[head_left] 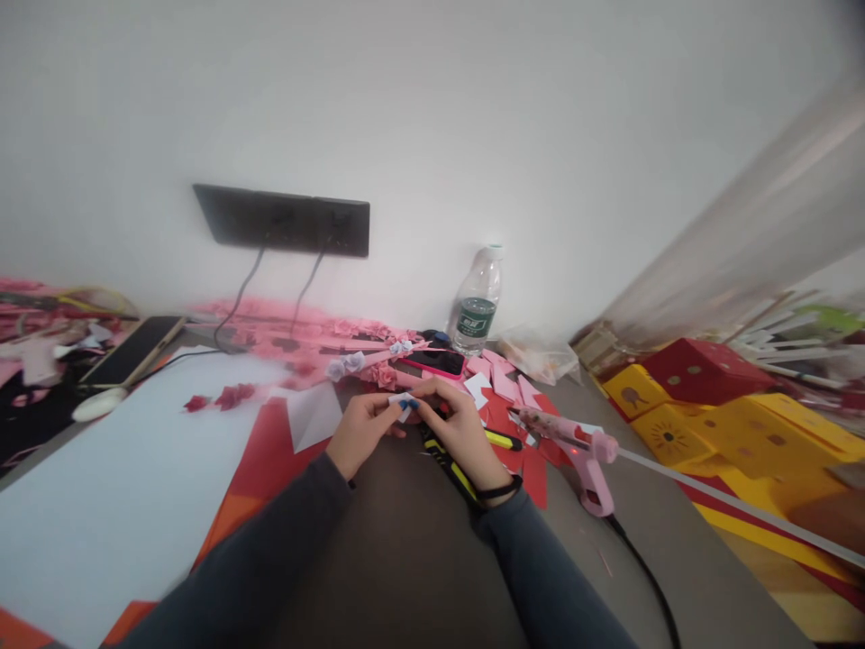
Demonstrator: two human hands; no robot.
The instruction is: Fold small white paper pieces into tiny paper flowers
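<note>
fingers (pixel 386 418) of left hand (pixel 355 434) and right hand (pixel 473 436) are pinching paper (pixel 398 397); too hard a squeeze could be creasing it.

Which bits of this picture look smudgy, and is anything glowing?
Head view: the pink flowers below the black sockets are smeared, while the right hand and the bottle look clearer; head view: a small red light glows on the glue gun.
</note>
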